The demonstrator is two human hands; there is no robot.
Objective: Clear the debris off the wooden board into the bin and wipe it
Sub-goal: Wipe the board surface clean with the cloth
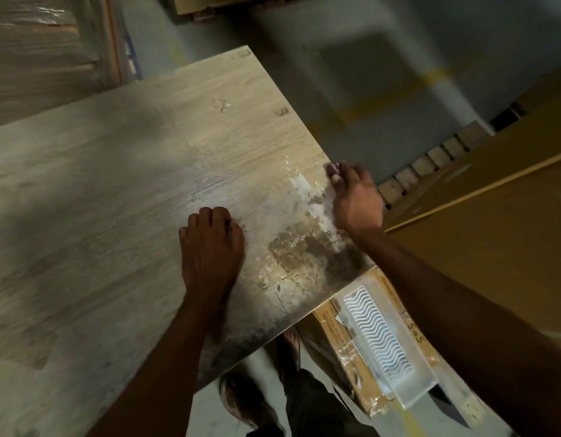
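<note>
A large pale wooden board [121, 190] fills the left and middle of the view, tilted in the frame. Its near right corner carries brown stains, white smears and a strip of pale tape [299, 184]. My left hand [211, 244] rests on the board with its fingers curled under, beside the stained patch; I cannot tell whether it holds anything. My right hand [354, 197] is at the board's right edge, fingers closed on a small pinkish object [332, 170] that is blurred. No bin is in view.
A cardboard box [351, 351] with a clear plastic tray [383, 345] on it sits under the board's right corner. Brown panels [493, 234] lie to the right. My feet [241, 402] stand on grey floor. A wrapped wooden stack [39, 52] is at the far left.
</note>
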